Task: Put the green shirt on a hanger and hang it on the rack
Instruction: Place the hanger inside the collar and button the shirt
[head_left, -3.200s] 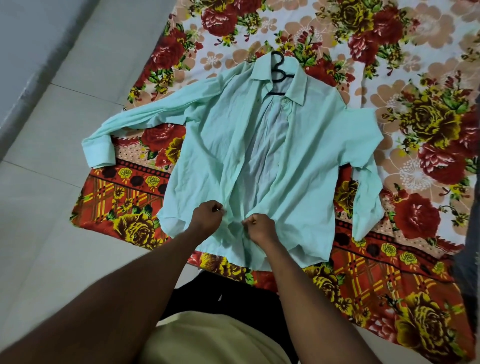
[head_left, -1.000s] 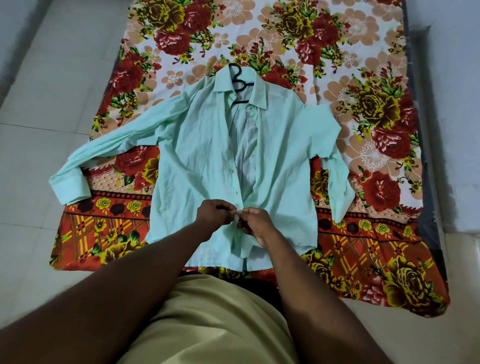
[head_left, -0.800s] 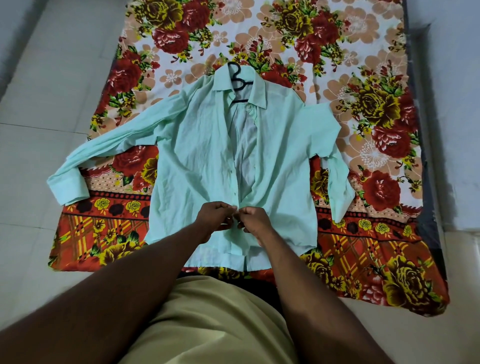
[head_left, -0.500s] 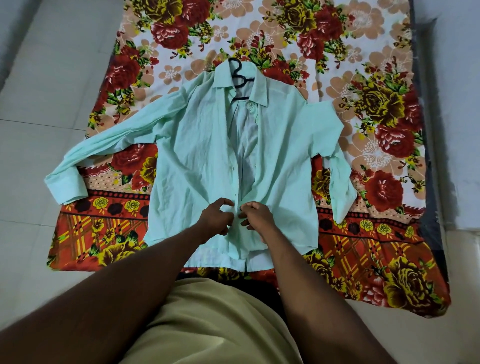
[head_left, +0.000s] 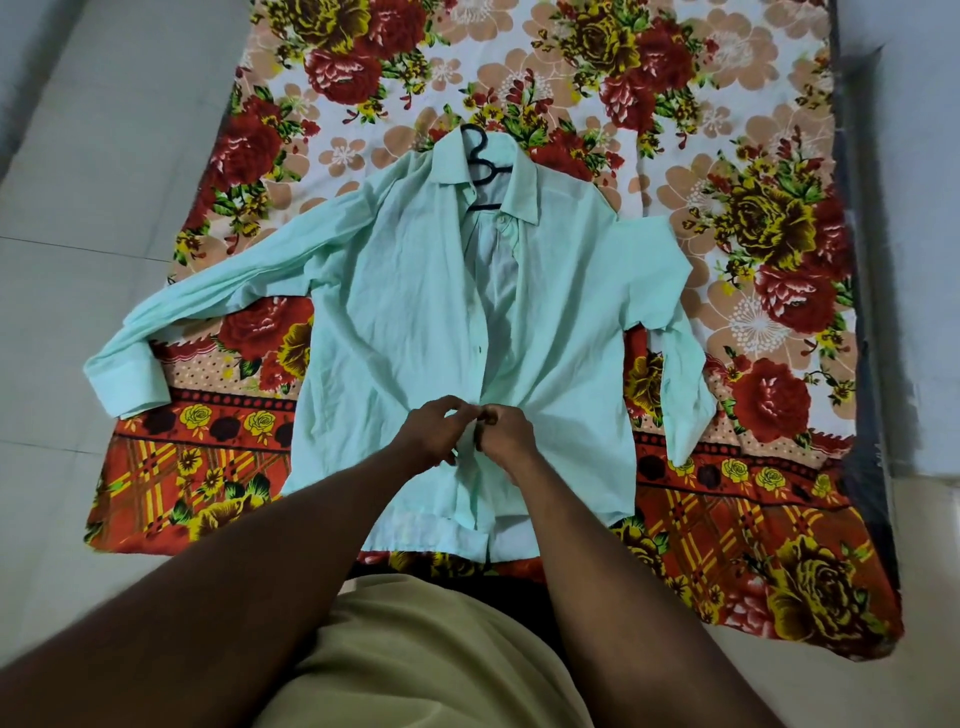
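The green shirt (head_left: 415, 332) lies face up on a flowered bedsheet (head_left: 727, 156) spread over the floor (head_left: 104, 156), collar at the far end, hem near the person. A black hanger (head_left: 480, 161) already sits inside it, its hook poking out past the collar, so the shirt lies flat probably to make buttoning easy. Both hands meet at the front opening, low on the shirt: the left hand (head_left: 434, 434) and right hand (head_left: 506, 436) each have their fingers pinched together on the shirt's front edges, apparently working a button. Above them the front still gapes open. No rack is in view, and there are no containers here.
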